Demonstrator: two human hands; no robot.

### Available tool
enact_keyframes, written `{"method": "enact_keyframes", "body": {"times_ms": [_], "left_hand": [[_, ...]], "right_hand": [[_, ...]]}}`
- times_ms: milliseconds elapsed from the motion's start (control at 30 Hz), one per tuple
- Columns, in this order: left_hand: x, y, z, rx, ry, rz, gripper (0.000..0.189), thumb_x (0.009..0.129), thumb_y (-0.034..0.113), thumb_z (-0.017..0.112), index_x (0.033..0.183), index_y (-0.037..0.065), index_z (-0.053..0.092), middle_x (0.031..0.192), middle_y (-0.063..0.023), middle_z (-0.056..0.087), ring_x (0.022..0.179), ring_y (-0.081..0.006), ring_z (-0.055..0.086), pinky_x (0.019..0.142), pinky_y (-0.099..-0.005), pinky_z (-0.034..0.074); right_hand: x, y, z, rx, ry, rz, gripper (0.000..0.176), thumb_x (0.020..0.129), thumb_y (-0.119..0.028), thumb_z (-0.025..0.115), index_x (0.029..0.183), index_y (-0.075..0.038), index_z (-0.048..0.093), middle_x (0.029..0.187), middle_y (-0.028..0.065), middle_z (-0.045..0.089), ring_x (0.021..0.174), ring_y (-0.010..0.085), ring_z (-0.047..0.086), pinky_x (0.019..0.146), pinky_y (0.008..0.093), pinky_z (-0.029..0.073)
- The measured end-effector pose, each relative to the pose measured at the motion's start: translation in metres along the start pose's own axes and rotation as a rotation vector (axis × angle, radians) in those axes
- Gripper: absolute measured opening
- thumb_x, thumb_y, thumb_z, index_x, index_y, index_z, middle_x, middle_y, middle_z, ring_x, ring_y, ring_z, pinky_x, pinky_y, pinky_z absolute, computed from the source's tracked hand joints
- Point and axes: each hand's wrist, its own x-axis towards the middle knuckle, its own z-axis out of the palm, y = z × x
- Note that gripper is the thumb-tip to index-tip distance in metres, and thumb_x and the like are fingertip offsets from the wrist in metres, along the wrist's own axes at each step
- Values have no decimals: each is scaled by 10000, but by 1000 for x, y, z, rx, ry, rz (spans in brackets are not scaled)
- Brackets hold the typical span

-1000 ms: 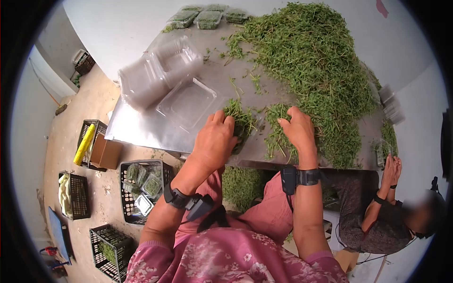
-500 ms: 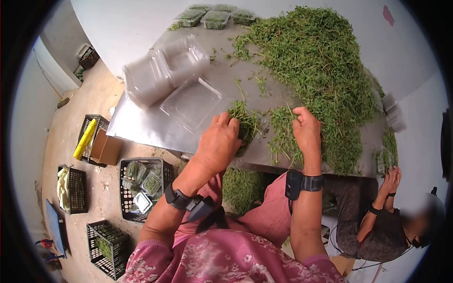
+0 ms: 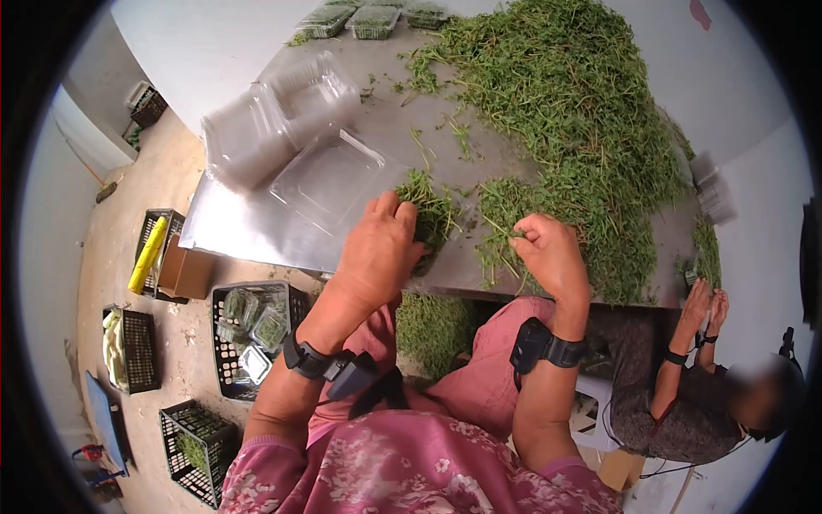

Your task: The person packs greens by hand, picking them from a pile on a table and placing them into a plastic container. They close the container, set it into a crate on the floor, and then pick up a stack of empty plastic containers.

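Note:
My left hand point(image 3: 379, 248) is closed with its fingers curled at a clump of leafy greens point(image 3: 432, 210) near the table's front edge. Under that clump, the hand and the leaves hide most of what holds it. Just beyond lies a clear plastic lid point(image 3: 330, 176), flat on the metal. My right hand point(image 3: 552, 253) pinches thumb and forefinger together on a few green stems, beside a small loose bunch point(image 3: 505, 210) at the edge of the big heap of greens point(image 3: 565, 111).
Nested clear plastic containers point(image 3: 274, 120) stand on the metal table point(image 3: 231, 227). Filled boxes point(image 3: 374, 21) sit at the far edge. On the floor at left are black crates point(image 3: 257, 291), one holding packed boxes. A co-worker's hands point(image 3: 702, 308) are at the table's right end.
My right hand has turned inward, its fingertips lower and a little left at the loose bunch. The left hand stays at its clump. The whole view has shifted slightly.

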Motion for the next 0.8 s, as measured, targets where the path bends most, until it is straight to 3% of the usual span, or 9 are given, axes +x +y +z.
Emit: {"method": "enact_keyframes", "body": {"times_ms": [67, 167, 267, 367, 567, 800], "left_hand": [[0, 0, -1, 17, -2, 13, 356, 719, 123, 767, 969, -6, 549, 1012, -177, 548, 1009, -360, 554, 860, -410, 499], [-1, 0, -3, 17, 6, 25, 350, 717, 121, 768, 960, -6, 550, 1006, -175, 547, 1005, -356, 554, 858, -408, 499], [-1, 0, -3, 13, 14, 26, 346, 715, 120, 769, 953, -6, 551, 1001, -172, 547, 1005, -354, 555, 858, -407, 499], [-1, -1, -2, 5, 11, 22, 345, 714, 118, 769, 953, -5, 552, 1003, -172, 548, 1003, -354, 557, 853, -406, 501], [-1, 0, -2, 21, 8, 12, 344, 726, 129, 764, 962, -6, 554, 1009, -168, 551, 1003, -350, 560, 849, -408, 507], [-1, -1, 0, 30, 4, 10, 338, 732, 142, 762, 965, -5, 566, 1022, -170, 556, 1019, -347, 563, 849, -409, 511]], "right_hand": [[-8, -2, 3, -99, 21, -70, 315, 760, -114, 796, 1004, 26, 655, 901, 118, 650, 734, 160, 617, 643, 311, 495], [-18, -22, 0, -194, -24, 82, 517, 686, -201, 855, 1097, 21, 633, 1060, 165, 602, 894, 278, 635, 761, 378, 516], [-29, -25, 10, -243, 73, -8, 626, 661, -229, 866, 1165, 29, 596, 1112, 171, 570, 1004, 350, 608, 856, 415, 494], [-33, -22, 19, -244, 85, 31, 607, 687, -214, 849, 1173, 40, 588, 1124, 182, 565, 1035, 398, 592, 875, 445, 481], [-27, -12, 26, -201, 100, -39, 320, 787, -35, 691, 1088, 24, 603, 1041, 212, 559, 950, 424, 582, 819, 468, 477], [-19, -7, 32, -346, 153, -96, 214, 779, 34, 595, 993, 20, 590, 965, 211, 577, 895, 438, 582, 769, 480, 473]]}}
